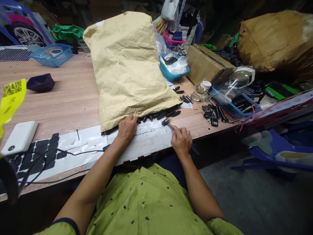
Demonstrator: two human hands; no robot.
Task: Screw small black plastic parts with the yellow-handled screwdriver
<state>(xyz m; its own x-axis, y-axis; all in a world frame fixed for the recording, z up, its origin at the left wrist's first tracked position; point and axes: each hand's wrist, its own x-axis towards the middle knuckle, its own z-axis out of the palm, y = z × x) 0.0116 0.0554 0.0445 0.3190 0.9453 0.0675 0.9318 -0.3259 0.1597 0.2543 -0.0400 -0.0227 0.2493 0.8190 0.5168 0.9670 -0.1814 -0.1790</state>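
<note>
A small hammer [166, 122] with a black head and a yellow end is in my right hand [182, 141], which is wrapped round its thin handle. My left hand [127, 128] is closed at the lower edge of a large tan paper sack [129, 68]. Whatever its fingers pinch is hidden. Several black, elongated pieces [161, 116] lie along the sack's bottom edge, between my hands. Beneath both hands is a white board [144, 143] at the table's front edge, with a clear sheet over part of it.
On the left are a white power bank [20, 137], a black cable [73, 153], a dark tray [41, 83] and a blue basket [52, 55]. To the right stand a glass jar [201, 91], a cardboard box [207, 63], some key fobs [210, 114] and another blue basket [234, 104].
</note>
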